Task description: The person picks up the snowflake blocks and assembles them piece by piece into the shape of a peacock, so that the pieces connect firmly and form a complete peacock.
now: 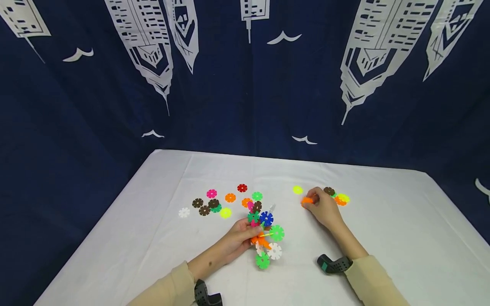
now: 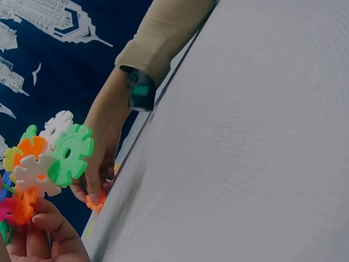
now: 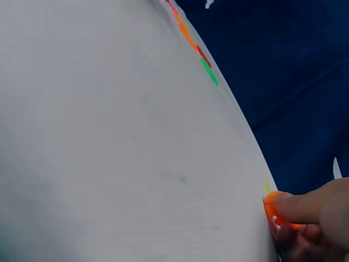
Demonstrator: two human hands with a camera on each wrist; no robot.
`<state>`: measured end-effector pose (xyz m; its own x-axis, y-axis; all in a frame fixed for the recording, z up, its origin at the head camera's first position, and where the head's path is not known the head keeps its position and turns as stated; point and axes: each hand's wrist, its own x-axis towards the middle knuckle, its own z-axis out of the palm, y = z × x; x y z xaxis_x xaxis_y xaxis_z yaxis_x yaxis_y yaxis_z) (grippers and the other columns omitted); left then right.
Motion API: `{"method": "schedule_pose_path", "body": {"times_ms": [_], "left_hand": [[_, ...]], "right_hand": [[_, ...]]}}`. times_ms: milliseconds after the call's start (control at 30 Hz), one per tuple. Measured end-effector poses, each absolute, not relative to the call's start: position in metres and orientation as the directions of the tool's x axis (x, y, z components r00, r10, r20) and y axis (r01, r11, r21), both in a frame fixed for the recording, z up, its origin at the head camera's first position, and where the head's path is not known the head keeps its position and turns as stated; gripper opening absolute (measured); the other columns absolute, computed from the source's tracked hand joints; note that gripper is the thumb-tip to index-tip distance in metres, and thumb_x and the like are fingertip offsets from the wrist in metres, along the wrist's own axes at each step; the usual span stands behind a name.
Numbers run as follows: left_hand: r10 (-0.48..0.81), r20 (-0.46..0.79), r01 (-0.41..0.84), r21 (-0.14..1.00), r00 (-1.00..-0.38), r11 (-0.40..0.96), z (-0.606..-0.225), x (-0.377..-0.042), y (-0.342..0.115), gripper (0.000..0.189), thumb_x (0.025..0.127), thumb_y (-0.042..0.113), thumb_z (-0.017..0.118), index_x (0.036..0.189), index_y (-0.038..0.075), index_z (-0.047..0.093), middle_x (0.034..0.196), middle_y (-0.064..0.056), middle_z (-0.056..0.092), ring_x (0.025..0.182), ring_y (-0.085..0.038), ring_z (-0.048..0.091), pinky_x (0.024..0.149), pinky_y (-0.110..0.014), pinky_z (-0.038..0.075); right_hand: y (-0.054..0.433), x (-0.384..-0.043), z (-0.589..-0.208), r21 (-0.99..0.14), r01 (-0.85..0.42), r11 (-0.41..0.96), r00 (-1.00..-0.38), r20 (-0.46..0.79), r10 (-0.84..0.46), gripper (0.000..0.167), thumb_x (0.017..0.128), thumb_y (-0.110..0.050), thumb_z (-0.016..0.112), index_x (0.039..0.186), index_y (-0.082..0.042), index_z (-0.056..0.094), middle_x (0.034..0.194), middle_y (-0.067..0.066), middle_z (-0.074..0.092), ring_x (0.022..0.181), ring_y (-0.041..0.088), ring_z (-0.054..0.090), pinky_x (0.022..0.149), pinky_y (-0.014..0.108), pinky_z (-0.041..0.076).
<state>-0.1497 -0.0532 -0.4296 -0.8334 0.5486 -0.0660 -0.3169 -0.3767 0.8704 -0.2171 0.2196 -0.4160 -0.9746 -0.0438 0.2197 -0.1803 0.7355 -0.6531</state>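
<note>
My left hand (image 1: 239, 240) grips a cluster of joined notched plastic discs (image 1: 266, 218), in green, blue, orange, white and pink, above the middle of the table. In the left wrist view the cluster (image 2: 35, 174) rises over the curled left fingers, with a green disc (image 2: 71, 155) foremost. To the right, my right hand (image 1: 323, 208) pinches an orange notched disc (image 1: 307, 200) between thumb and fingers. The right wrist view shows the thumb pressed on this orange disc (image 3: 272, 206), with part of it hidden behind the thumb.
Loose discs lie left of centre, among them a white one (image 1: 184, 212), a red one (image 1: 242, 188) and a yellow one (image 1: 226, 213). Beyond the right hand are a brown disc (image 1: 329, 191) and a yellow disc (image 1: 297, 190). A dark blue curtain (image 1: 229, 106) hangs behind the white-covered table (image 1: 153, 255).
</note>
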Motion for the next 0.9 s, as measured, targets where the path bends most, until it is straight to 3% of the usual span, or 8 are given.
{"method": "schedule_pose_path", "body": {"times_ms": [100, 167, 233, 333, 467, 700, 900], "left_hand": [[0.548, -0.072, -0.322, 0.869, -0.833, -0.375, -0.430, -0.150, -0.054, 0.024, 0.091, 0.008, 0.057, 0.112, -0.002, 0.054, 0.106, -0.007, 0.063, 0.098, -0.016, 0.058, 0.092, -0.030, 0.044], [0.553, -0.069, -0.325, 0.866, -0.830, -0.379, -0.431, -0.150, -0.054, 0.023, 0.090, 0.008, 0.057, 0.111, 0.000, 0.055, 0.106, -0.007, 0.063, 0.098, -0.015, 0.059, 0.093, -0.031, 0.044], [0.558, -0.062, -0.325, 0.863, -0.827, -0.386, -0.431, -0.150, -0.054, 0.020, 0.091, 0.008, 0.057, 0.110, 0.001, 0.056, 0.105, -0.006, 0.063, 0.097, -0.015, 0.059, 0.092, -0.031, 0.044], [0.562, -0.059, -0.330, 0.857, -0.825, -0.396, -0.431, -0.151, -0.054, 0.017, 0.091, 0.009, 0.056, 0.107, 0.003, 0.057, 0.103, -0.004, 0.063, 0.095, -0.014, 0.059, 0.092, -0.031, 0.045], [0.563, -0.064, -0.342, 0.849, -0.824, -0.404, -0.430, -0.152, -0.055, 0.019, 0.092, 0.012, 0.057, 0.108, 0.002, 0.058, 0.105, -0.004, 0.063, 0.096, -0.014, 0.059, 0.093, -0.033, 0.044], [0.571, -0.072, -0.348, 0.853, -0.818, -0.390, -0.431, -0.151, -0.054, 0.029, 0.091, 0.015, 0.058, 0.115, -0.003, 0.056, 0.107, -0.005, 0.064, 0.098, -0.015, 0.059, 0.094, -0.035, 0.043], [0.572, -0.055, -0.315, 0.875, -0.819, -0.367, -0.433, -0.151, -0.055, 0.030, 0.092, 0.013, 0.058, 0.116, -0.005, 0.056, 0.105, -0.004, 0.064, 0.095, -0.014, 0.059, 0.092, -0.032, 0.045]], "right_hand": [[0.213, -0.204, -0.412, -0.819, -0.234, 0.523, -0.971, 0.226, -0.081, 0.016, 0.083, 0.006, 0.066, 0.098, 0.004, 0.059, 0.082, 0.013, 0.061, 0.065, 0.020, 0.060, 0.060, 0.027, 0.053], [0.206, -0.193, -0.408, -0.908, -0.253, 0.333, -0.967, 0.223, -0.127, 0.015, 0.085, 0.009, 0.062, 0.100, 0.009, 0.059, 0.086, 0.017, 0.062, 0.068, 0.021, 0.064, 0.062, 0.030, 0.055], [0.197, -0.183, -0.402, -0.949, -0.266, 0.168, -0.956, 0.236, -0.176, 0.015, 0.086, 0.009, 0.060, 0.100, 0.013, 0.058, 0.087, 0.019, 0.064, 0.072, 0.022, 0.066, 0.067, 0.033, 0.055], [0.184, -0.171, -0.395, -0.954, -0.297, 0.027, -0.928, 0.282, -0.244, 0.015, 0.087, 0.008, 0.061, 0.099, 0.015, 0.056, 0.086, 0.015, 0.064, 0.074, 0.020, 0.066, 0.069, 0.035, 0.055], [0.172, -0.164, -0.392, -0.940, -0.340, -0.033, -0.899, 0.335, -0.281, 0.013, 0.086, 0.008, 0.061, 0.096, 0.015, 0.057, 0.083, 0.008, 0.065, 0.073, 0.020, 0.067, 0.068, 0.035, 0.055], [0.165, -0.158, -0.396, -0.917, -0.399, -0.019, -0.865, 0.383, -0.325, 0.009, 0.087, 0.007, 0.060, 0.095, 0.011, 0.061, 0.083, 0.018, 0.065, 0.074, 0.032, 0.066, 0.068, 0.046, 0.052], [0.160, -0.155, -0.396, -0.864, -0.502, 0.044, -0.818, 0.457, -0.350, 0.011, 0.084, 0.011, 0.061, 0.092, 0.005, 0.066, 0.083, 0.016, 0.066, 0.072, 0.026, 0.066, 0.065, 0.040, 0.054]]}}
